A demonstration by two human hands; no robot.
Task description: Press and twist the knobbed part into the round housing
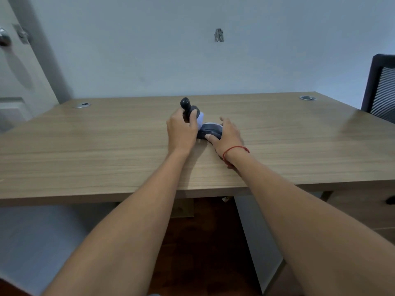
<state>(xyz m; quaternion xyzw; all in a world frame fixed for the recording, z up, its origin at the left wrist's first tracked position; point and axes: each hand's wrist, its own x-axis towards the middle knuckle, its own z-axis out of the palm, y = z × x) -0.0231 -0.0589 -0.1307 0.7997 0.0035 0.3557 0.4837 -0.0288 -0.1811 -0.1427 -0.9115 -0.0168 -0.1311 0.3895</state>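
Note:
On the wooden desk [106, 146] my left hand [181, 129] grips a small dark object with a rounded knob on top [185, 104] and a pale lilac part beside it. Right next to it lies a dark grey, flat rounded piece [210, 130]. My right hand [226, 135] holds that piece from the right, thumb on its near edge and fingers curved over its far side. A red string bracelet circles my right wrist. What the two dark parts are is hard to tell; they touch each other between my hands.
Two metal cable grommets, one [82, 105] far left and one [307, 98] far right, sit in the desk's back corners. A dark mesh chair [382, 86] stands at the right. A door with a knob [4, 38] is at the left. A pale wall lies behind.

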